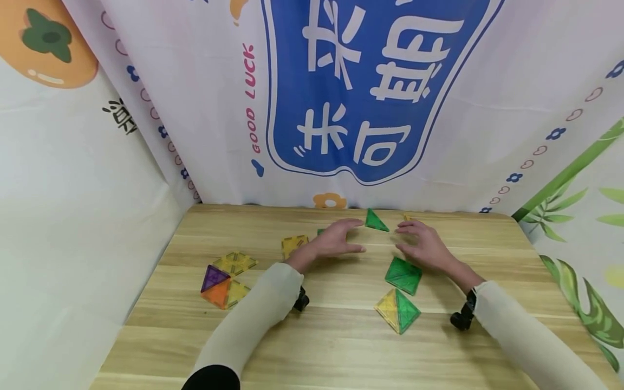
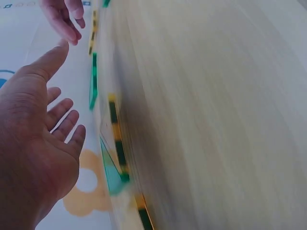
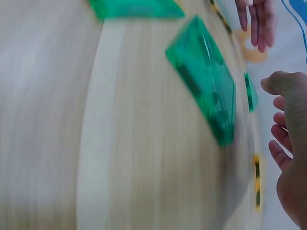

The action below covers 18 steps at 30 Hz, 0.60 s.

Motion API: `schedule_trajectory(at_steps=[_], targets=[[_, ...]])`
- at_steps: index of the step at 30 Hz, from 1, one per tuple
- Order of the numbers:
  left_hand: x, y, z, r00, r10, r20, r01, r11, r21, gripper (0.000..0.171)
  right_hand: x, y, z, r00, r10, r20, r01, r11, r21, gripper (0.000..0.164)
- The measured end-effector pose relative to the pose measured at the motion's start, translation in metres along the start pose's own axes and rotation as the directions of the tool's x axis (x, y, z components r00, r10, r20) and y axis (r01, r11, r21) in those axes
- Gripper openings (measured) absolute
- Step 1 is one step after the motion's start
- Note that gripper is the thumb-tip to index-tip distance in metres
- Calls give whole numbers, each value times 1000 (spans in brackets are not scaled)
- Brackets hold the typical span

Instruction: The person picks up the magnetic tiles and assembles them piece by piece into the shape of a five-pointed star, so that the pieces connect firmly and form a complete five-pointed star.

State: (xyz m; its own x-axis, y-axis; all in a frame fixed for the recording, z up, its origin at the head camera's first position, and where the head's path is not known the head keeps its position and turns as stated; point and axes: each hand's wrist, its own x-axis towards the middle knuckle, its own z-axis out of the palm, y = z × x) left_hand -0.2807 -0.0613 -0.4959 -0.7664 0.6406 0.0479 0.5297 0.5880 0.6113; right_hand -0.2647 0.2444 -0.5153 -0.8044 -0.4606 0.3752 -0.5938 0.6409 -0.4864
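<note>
My left hand [image 1: 336, 239] hovers over the back of the table with its fingers extended, holding nothing. Facing it, my right hand [image 1: 425, 245] is also raised, fingers loosely bent and nothing between them. A translucent green triangle tile [image 1: 375, 221] lies between the two hands near the back edge. Behind the right hand a small yellow tile [image 1: 407, 216] peeks out, mostly hidden. Beside the left wrist are a yellow tile [image 1: 294, 244] and a partly covered green tile [image 1: 320, 231]. Two green triangles form a green square [image 1: 403, 275] just below the right hand.
Nearer the front, a yellow triangle [image 1: 387, 310] and green triangle [image 1: 407, 311] touch. At the left, yellow tiles [image 1: 236, 263], a purple triangle [image 1: 214, 278] and an orange triangle [image 1: 216, 294] form a group. A printed curtain [image 1: 224, 162] hangs behind the wooden table [image 1: 331, 357].
</note>
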Motion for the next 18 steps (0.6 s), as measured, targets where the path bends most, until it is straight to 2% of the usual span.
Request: schedule_trajectory(at_steps=[3, 8, 13, 18], targets=[[7, 8, 4, 999, -34, 5, 34, 999, 1, 77, -5, 12, -7, 999, 33, -12, -33, 999, -35, 39], [19, 20, 10, 999, -36, 28, 36, 999, -3, 76, -11, 24, -13, 993, 112, -33, -114, 991, -68, 40], [31, 22, 18, 998, -34, 55, 31, 998, 54, 79, -12, 27, -13, 990, 133, -38, -136, 987, -89, 42], [37, 23, 24, 992, -84, 92, 74, 992, 107, 78, -12, 27, -12, 984, 180, 11, -178, 978, -113, 46]])
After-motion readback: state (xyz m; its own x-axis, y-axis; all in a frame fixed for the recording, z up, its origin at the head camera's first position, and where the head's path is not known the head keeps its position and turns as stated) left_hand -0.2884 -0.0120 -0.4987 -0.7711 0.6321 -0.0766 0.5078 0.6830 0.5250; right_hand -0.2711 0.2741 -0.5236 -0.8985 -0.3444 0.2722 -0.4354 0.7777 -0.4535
